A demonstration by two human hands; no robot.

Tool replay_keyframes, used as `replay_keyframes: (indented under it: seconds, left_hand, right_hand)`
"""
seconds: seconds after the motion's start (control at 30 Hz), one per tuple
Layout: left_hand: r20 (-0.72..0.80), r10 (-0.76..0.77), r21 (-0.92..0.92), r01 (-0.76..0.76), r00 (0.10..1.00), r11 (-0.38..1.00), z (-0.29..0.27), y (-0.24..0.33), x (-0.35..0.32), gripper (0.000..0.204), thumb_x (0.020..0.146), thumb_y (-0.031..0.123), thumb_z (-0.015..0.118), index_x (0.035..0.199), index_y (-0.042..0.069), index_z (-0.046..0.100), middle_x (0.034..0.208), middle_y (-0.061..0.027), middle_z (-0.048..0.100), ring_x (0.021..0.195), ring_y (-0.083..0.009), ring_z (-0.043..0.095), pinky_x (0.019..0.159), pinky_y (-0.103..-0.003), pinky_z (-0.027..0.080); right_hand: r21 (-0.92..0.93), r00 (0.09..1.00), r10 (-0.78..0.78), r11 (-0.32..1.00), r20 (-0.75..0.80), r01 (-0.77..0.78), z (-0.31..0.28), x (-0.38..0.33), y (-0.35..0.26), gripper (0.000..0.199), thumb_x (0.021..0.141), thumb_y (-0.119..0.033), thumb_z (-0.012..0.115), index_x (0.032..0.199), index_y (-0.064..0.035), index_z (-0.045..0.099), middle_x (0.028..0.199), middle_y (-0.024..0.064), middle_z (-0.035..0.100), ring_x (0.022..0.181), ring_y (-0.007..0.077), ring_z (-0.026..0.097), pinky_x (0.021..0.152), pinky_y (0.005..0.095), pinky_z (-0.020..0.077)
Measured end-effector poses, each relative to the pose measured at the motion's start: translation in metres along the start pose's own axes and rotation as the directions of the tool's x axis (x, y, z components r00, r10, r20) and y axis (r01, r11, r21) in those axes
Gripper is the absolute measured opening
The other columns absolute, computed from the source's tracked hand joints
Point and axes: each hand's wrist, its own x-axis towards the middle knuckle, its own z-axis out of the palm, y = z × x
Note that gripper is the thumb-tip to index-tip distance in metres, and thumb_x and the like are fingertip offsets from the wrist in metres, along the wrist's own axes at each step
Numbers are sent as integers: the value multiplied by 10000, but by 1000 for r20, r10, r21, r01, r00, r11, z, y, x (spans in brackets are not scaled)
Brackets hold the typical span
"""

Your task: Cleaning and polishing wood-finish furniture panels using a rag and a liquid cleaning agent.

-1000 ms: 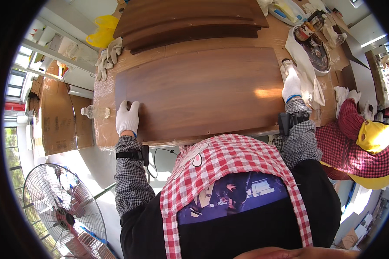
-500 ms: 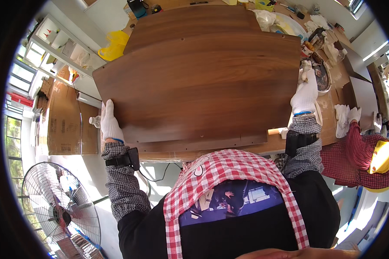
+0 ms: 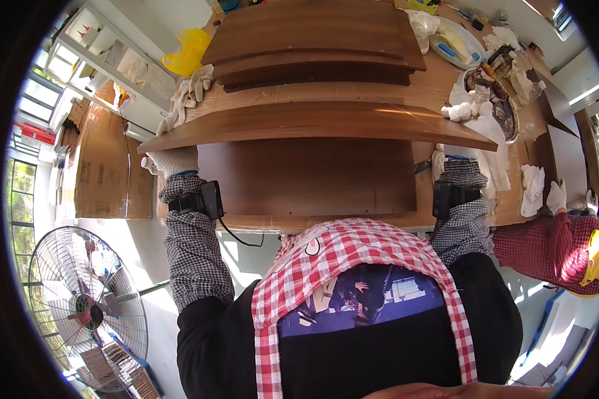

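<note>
- Lower panel (image 3: pixel 306 179), dark brown: lying flat along the near side of the brown-covered table (image 3: pixel 432 86), beneath the raised panel.
- Left hand (image 3: pixel 176 161), white knit glove: sitting under the raised panel's left end; fingers hidden, so their grasp cannot be told.
- Right hand (image 3: pixel 459 151), matching glove: gripping the raised panel's right end, fingers (image 3: pixel 456 112) curling over its far edge.
- Raised panel (image 3: pixel 313 123), wood-grained, broad, thin: standing tilted between the hands, over the lower panel; any contact between the two is hidden. Probably stiff, fairly heavy; its smooth face likely offering knit gloves little friction, its corners likely chipping if knocked. Best hold, by judgement: both short ends, evenly.
- Panel stack (image 3: pixel 313 40): resting farther back.
</note>
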Motion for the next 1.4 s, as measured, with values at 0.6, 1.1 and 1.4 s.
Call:
replay_keyframes:
  seconds: [0.6,1.1,1.4]
  left_hand:
    - [151,-143,979,-129,978,156,-55,-8,44,999,999,703,644,1577,-98,497,1543,-274,609,1439,-395,569,1211,-419,411]
    - [127,-209,968,-167,970,-186,-62,-71,89,790,937,585,754,1411,-43,675,1227,-205,771,1159,-334,722,1029,-416,525]
    - [505,-132,719,-500,853,-482,-42,-66,4,696,967,503,732,1520,93,630,1584,-196,584,1473,-390,523,1242,-482,404]
  right_hand:
    - [-358,377,-313,932,-872,-54,98,27,40,333,1076,-246,657,824,-106,491,1157,204,648,1287,482,605,1263,595,414]
    - [-389,387,-216,803,-896,-452,91,6,60,473,1068,-371,717,1386,-32,632,1214,198,729,1057,322,747,982,444,605]
    - [-606,610,-692,-307,-387,-733,24,26,-99,592,992,-385,727,1514,-129,615,1448,215,702,1351,399,656,1147,464,498]
